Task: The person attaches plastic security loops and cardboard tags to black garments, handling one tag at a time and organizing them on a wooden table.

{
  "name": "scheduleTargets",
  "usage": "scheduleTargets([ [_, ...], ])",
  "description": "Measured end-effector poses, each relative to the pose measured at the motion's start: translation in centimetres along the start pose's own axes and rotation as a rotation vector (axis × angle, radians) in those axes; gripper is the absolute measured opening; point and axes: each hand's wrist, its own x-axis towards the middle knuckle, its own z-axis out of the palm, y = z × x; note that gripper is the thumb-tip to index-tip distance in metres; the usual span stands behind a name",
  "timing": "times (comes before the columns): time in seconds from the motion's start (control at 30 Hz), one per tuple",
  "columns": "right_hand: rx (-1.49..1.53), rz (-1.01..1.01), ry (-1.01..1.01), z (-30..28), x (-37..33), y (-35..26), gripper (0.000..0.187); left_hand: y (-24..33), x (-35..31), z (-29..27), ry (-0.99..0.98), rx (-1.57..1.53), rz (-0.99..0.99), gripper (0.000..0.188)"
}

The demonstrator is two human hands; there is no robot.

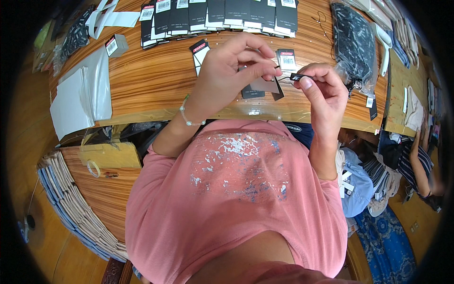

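My left hand [227, 71], with a beaded bracelet at the wrist, is raised over the table with thumb and fingertips pinched together. A grey-and-black hang tag [266, 85] shows just under those fingertips, partly hidden by the hand. To its right, my right hand [327, 92] grips a small black tag-string fastener [298, 77] between thumb and fingers. A thin dark cord runs from the fastener toward the left fingertips. Beyond the hands lie a white-and-black tag [286, 57] and, left of my wrist, another tag [199, 47].
Overlapping rows of black tags [217, 12] line the far side of the wooden table. At right are a clear bag of black strings [352, 42] and a white handled tool [384, 47]. White sheets [73, 99] and a small tag stack [117, 45] lie left. Folded garments [75, 203] are at lower left.
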Motion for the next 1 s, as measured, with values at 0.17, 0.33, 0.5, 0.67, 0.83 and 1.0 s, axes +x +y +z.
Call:
scheduleTargets([
  [0.17, 0.006, 0.006, 0.003, 0.2, 0.2, 0.1, 0.006, -0.2, 0.0, 0.0, -0.057, 0.175, 0.088, 0.018],
  [0.33, -0.001, 0.030, -0.014, 0.4, 0.3, 0.3, 0.006, -0.1, -0.1, -0.1, -0.099, 0.191, 0.041, 0.019],
  [0.5, -0.030, 0.055, -0.049, 0.0, 0.4, 0.6, 0.006, -0.1, 0.1, -0.3, -0.130, 0.320, 0.114, 0.019],
  [0.67, 0.041, 0.139, -0.126, -0.4, 0.7, 0.9, 0.004, 0.3, 0.3, -0.9, -0.205, 0.262, 0.101, 0.019],
  [0.83, 0.167, 0.166, -0.150, 0.0, 0.5, 1.2, 0.003, -0.8, 0.9, -1.4, -0.220, 0.080, 0.159, 0.018],
  [1.0, 0.241, 0.185, -0.154, 0.2, 0.4, 1.6, 0.004, -1.5, 0.6, -1.0, -0.167, -0.110, 0.112, 0.020],
])
